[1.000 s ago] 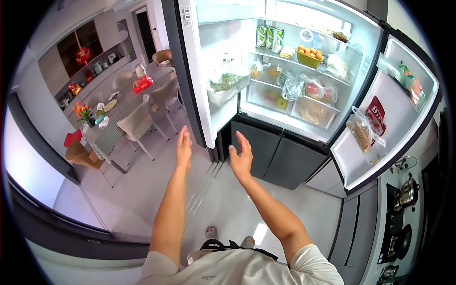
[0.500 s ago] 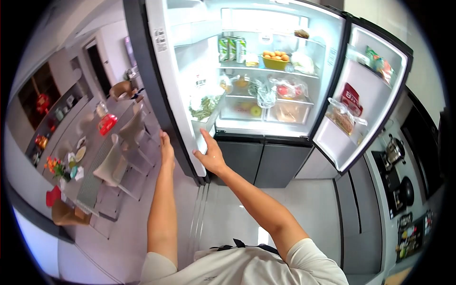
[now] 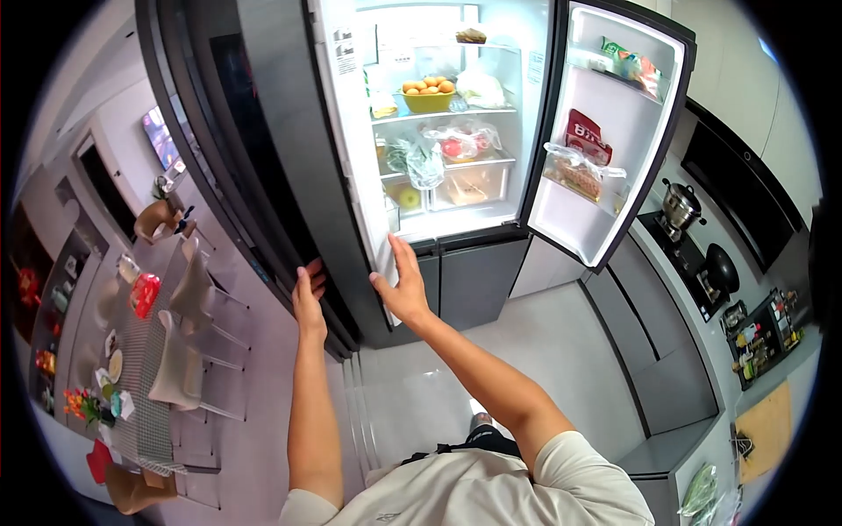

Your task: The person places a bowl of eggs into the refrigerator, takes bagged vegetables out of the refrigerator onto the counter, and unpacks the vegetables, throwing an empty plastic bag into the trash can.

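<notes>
The left door (image 3: 289, 131) of a dark grey fridge is partly swung in, its outer face now showing. My left hand (image 3: 309, 301) is at the lower outer side of this door, fingers apart and holding nothing. Near the door's inner edge is my right hand (image 3: 403, 285), thumb and fingers spread, with nothing in it; whether it touches the edge is unclear. Inside the lit fridge are a yellow basket of eggs (image 3: 428, 95), bagged food (image 3: 460, 140) and clear drawers (image 3: 469, 186). The right door (image 3: 605, 131) stands wide open with a red packet (image 3: 588, 138) in it.
At the left stand a dining table (image 3: 145, 351) and chairs (image 3: 180, 364). On the right counter are a steel pot (image 3: 680, 206), a black pan (image 3: 721, 269), a seasoning rack (image 3: 765, 337) and a cutting board (image 3: 765, 434). Green vegetables (image 3: 699, 491) lie at the lower right.
The left fridge door has swung inward, hiding its shelves and the cans. Both hands have stayed beside it. The view has turned to the right, showing more of the counter.
</notes>
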Motion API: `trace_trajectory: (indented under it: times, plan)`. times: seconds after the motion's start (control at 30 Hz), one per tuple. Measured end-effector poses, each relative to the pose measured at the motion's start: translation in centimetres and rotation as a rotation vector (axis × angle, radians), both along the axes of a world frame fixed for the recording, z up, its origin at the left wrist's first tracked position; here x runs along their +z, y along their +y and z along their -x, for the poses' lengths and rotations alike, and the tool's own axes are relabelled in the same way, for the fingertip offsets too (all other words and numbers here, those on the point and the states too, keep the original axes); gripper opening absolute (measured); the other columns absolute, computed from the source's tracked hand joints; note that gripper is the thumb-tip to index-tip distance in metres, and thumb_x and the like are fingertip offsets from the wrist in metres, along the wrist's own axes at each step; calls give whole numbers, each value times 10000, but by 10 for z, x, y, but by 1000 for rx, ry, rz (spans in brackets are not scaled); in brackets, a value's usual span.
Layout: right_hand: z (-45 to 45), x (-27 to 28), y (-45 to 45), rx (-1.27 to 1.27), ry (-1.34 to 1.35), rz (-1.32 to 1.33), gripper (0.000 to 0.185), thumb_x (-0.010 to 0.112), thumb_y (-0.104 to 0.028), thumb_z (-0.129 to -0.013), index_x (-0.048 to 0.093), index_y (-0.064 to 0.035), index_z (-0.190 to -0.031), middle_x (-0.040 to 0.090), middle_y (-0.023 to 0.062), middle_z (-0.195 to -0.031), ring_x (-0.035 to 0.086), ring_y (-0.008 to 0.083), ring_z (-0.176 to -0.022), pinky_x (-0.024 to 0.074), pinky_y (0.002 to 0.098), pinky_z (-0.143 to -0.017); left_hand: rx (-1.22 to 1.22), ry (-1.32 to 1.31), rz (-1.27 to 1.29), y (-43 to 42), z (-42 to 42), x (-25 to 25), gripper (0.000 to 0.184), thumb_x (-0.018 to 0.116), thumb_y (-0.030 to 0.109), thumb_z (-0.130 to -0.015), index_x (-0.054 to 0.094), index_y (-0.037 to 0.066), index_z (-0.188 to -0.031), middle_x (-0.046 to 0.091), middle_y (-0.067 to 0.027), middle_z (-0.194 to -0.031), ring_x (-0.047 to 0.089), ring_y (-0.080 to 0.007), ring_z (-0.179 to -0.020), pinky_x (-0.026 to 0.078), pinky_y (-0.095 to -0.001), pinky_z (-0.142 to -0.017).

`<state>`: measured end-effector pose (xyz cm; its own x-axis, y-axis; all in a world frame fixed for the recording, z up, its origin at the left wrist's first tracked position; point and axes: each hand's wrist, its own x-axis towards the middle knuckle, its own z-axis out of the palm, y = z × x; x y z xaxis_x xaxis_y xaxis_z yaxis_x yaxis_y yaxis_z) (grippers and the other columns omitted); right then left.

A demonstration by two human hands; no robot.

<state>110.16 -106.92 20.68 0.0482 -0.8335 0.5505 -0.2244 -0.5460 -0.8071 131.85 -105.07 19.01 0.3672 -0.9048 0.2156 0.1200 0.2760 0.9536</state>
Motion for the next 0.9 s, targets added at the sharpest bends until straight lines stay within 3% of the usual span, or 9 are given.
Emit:
trace_trajectory:
  times: [0.07, 0.17, 0.33, 0.37, 0.5, 0.6, 0.7, 0.8, 0.9]
  plan:
    - [12, 2, -6, -103, 55, 23, 748, 717, -146, -894, 399, -139, -1570, 361, 244, -1569, 386, 419, -1434, 343, 447, -1182, -34, -11, -9, -13, 19, 8, 674, 378, 592, -1078, 489, 103, -1527, 466, -71, -1569, 439, -285, -1383, 326, -437, -1143]
    - [27, -6, -26, -106, -15, 5, 649, 682, -139, -929, 457, -127, -1538, 412, 229, -1519, 438, 404, -1389, 367, 428, -1164, -75, -113, -59, -42, 43, 10, 654, 361, 633, -1064, 439, 226, -1570, 336, -27, -1652, 280, -252, -1513, 276, -483, -1187]
    - [53, -23, -83, -56, -81, -4, 578, 627, -136, -976, 464, -106, -1529, 505, 210, -1472, 507, 370, -1353, 397, 408, -1141, -128, -168, -110, -89, 88, 14, 651, 348, 635, -1067, 415, 245, -1585, 262, 0, -1681, 267, -241, -1526, 262, -478, -1192]
    - [57, -29, -99, -130, -41, 66, 565, 610, -98, -992, 467, -126, -1538, 534, 125, -1458, 582, 247, -1200, 522, 327, -934, -116, -176, -106, -101, 93, 13, 649, 349, 631, -1069, 409, 247, -1588, 267, -9, -1679, 265, -252, -1529, 257, -495, -1198]
    - [78, -23, -147, -134, -66, 29, 543, 583, -87, -1002, 458, -103, -1529, 491, 159, -1485, 564, 290, -1257, 508, 342, -978, -106, -252, -115, -145, 106, 23, 673, 310, 657, -1062, 292, 298, -1631, 180, -9, -1709, 162, -288, -1569, 230, -584, -1210]
    - [88, -23, -179, -133, -113, 4, 502, 563, -94, -1005, 474, -96, -1500, 462, 203, -1483, 537, 347, -1294, 500, 388, -1031, -30, -199, -184, -170, 123, 42, 628, 296, 608, -1087, 353, 271, -1614, 123, -67, -1706, 195, -275, -1560, 238, -467, -1237]
    - [92, -26, -205, -158, -137, -5, 452, 557, -75, -997, 513, -91, -1446, 504, 201, -1407, 547, 360, -1244, 476, 422, -1064, -2, -314, -201, -206, 124, 35, 612, 265, 596, -1095, 330, 292, -1622, 67, -88, -1706, 155, -266, -1573, 225, -421, -1245]
    - [99, -38, -233, -202, 56, 59, 482, 567, -81, -990, 500, -92, -1467, 516, 210, -1414, 527, 382, -1270, 412, 445, -1127, -21, -332, -239, -232, 128, 32, 608, 252, 594, -1097, 317, 301, -1626, 92, -106, -1699, 168, -268, -1567, 225, -424, -1245]
    - [103, -42, -252, -165, 59, 26, 534, 574, -87, -984, 463, -88, -1507, 497, 226, -1470, 474, 409, -1354, 343, 446, -1185, 7, -336, -235, -255, 133, 34, 605, 246, 585, -1100, 322, 294, -1625, 157, -102, -1665, 227, -270, -1536, 234, -425, -1241]
